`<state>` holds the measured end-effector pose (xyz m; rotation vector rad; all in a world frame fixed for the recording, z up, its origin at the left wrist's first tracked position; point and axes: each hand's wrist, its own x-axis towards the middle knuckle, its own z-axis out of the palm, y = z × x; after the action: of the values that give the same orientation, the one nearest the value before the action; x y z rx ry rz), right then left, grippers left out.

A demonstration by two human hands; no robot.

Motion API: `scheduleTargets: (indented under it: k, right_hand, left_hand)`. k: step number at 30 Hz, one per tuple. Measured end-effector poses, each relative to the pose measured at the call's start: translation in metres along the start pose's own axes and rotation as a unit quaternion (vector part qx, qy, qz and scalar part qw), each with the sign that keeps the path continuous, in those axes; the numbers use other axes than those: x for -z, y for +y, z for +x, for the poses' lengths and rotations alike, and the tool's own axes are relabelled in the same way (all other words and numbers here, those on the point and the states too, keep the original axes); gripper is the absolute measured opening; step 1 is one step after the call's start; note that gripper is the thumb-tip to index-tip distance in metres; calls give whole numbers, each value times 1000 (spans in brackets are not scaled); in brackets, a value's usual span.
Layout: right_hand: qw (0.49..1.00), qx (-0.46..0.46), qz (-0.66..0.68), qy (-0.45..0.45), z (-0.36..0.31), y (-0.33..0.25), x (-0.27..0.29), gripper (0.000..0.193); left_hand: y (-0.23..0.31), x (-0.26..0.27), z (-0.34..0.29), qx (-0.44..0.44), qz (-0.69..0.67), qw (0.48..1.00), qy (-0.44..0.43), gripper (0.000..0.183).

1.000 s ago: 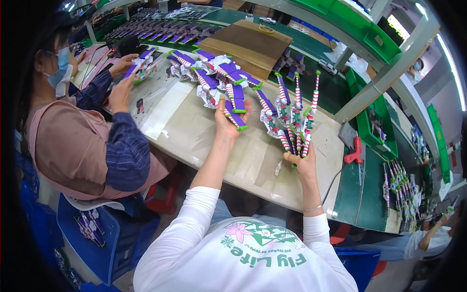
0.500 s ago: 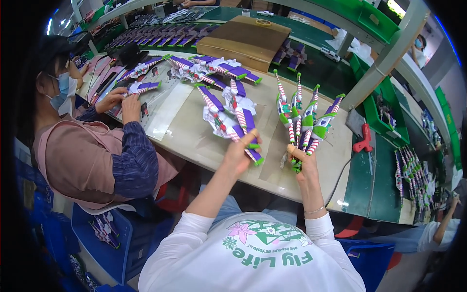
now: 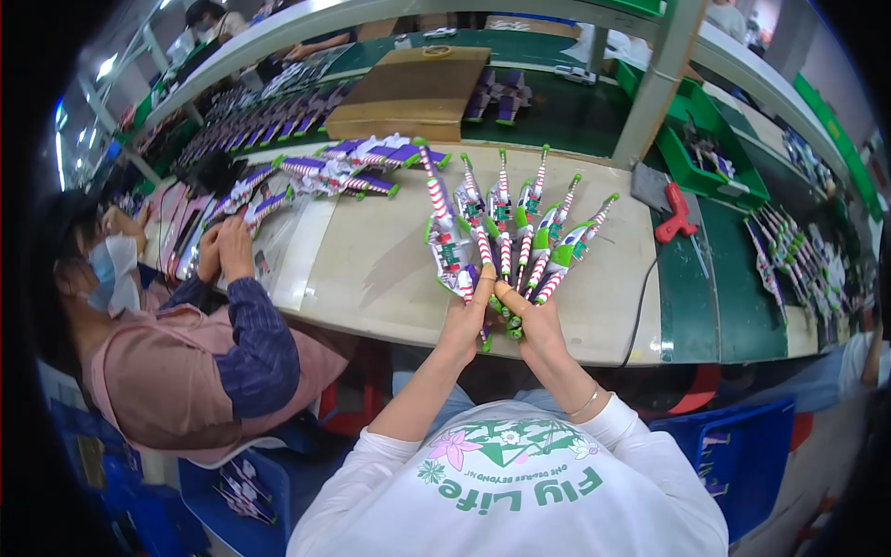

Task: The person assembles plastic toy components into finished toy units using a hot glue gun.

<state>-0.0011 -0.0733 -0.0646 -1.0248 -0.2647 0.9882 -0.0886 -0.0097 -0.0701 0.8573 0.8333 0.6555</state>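
Note:
Close to the table's front edge my two hands are side by side, thumbs nearly touching. My right hand (image 3: 543, 330) is closed round the lower ends of several toy wings (image 3: 548, 243), spread upward like a fan. They have red-and-white striped edges, green tips and white and green middles. My left hand (image 3: 467, 320) grips another toy wing (image 3: 449, 246), standing upright at the fan's left; a second one behind it cannot be ruled out. My fingers hide the lower ends, though green tips poke out below.
A person (image 3: 195, 343) works at my left. Beyond lie a pile of toy wings (image 3: 362, 165) and a brown box (image 3: 408, 88). At right are a red glue gun (image 3: 676, 215) with a cord, a green bin (image 3: 715, 139), a shelf post (image 3: 657, 84) and more toy wings (image 3: 798, 255).
My left hand has swung right, up against my right hand, and its toy wing now stands upright beside the fan. The view has shifted. The person at left has drawn their hands together.

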Motion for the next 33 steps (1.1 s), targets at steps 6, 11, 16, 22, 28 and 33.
scheduleTargets:
  k: [6,11,16,22,28,33]
  right_hand:
    - [995,-75,56,-22,17,-13,17,15]
    - [987,-109,114,-35,20,-7,22,14]
    - [994,-69,68,-55,16,5,32,23]
    - [985,124,-113,25,14,8,30,45]
    - [980,156,-119,10,41,10,27,29]
    - [970,170,-165,58,35,13,27,47]
  left_hand:
    - [-2,-1,5,5,58,998,-15,26]
    - [-19,6,22,-34,-74,995,54,50]
    - [-11,4,36,-55,-58,997,-22,52]
    - [-12,-22,37,-86,-11,996,5,35]
    - [-8,-21,46,-87,1,996,-19,32]
    - [-17,-20,53,-101,37,994,-30,37]
